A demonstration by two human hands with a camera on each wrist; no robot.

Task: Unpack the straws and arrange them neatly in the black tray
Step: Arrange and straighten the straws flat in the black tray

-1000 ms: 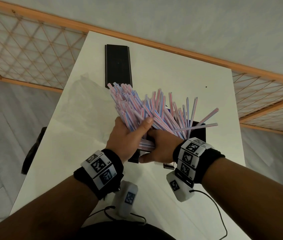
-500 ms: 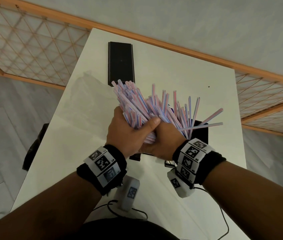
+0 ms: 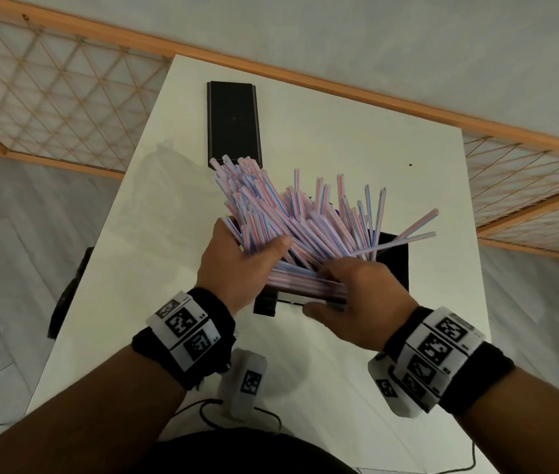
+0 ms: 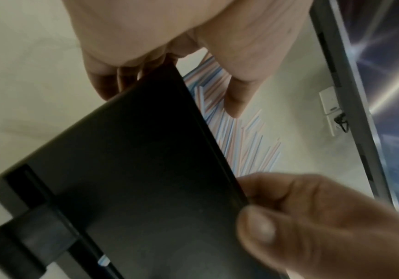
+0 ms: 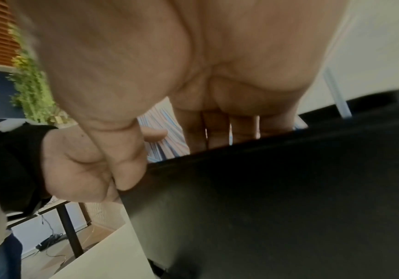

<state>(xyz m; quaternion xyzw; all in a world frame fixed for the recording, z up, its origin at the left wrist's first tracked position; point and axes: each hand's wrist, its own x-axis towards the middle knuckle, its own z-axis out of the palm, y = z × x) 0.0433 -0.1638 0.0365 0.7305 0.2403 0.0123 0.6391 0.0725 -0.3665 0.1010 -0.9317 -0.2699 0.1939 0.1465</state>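
Note:
My left hand point(image 3: 254, 239) grips a thick bundle of pink and blue striped straws point(image 3: 264, 206), slanted up and away over the left end of the black tray point(image 3: 392, 265). More straws fan out to the right, and some lie flat along the tray's near wall. My right hand point(image 3: 331, 285) reaches over that wall with straight fingers point(image 5: 217, 130) laid on the lying straws. Its thumb point(image 4: 260, 230) sits against the outside of the tray point(image 4: 134, 169). Most of the tray's inside is hidden by straws and hands.
A second long black tray or lid point(image 3: 233, 121) lies at the far side of the white table point(image 3: 356, 148). A crumpled clear plastic bag point(image 3: 168, 189) rests left of the straws. Wooden lattice railings point(image 3: 49, 90) flank the table.
My right hand has let go of the bundle it held together with the left hand and slid right along the tray's near wall. The straws have fanned out and sunk lower.

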